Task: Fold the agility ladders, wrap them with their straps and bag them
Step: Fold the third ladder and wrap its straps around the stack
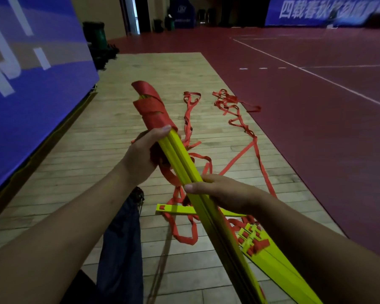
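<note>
Yellow plastic rungs gathered into one tight bundle [185, 163] run slantwise between the two hands, so the folding of this agility ladder looks done. Wrapping is only partly done: red strap [151, 106] is wound in several turns round the far end of the bundle, just beyond the left hand [140, 159], while the stretch from that hand back to the right hand [219, 189] and on toward the body is bare yellow. The left hand is curled round the bundle at the edge of the wrap, with a length of strap passing under its palm. The right hand grips the bundle nearer the body, thumb laid across the top. Much loose strap [239, 119] lies in tangles on the wooden floor [140, 80] beyond and to the right of both hands. Below the right hand a single rung [176, 209] lies flat, and beside the right forearm a second stack of rungs [257, 242] sits unwrapped, so at least that much remains. A dark blue drawstring bag [121, 238] lies limp on the floor under the left forearm. Nothing yellow or red shows in it, so bagging appears not yet begun.
</note>
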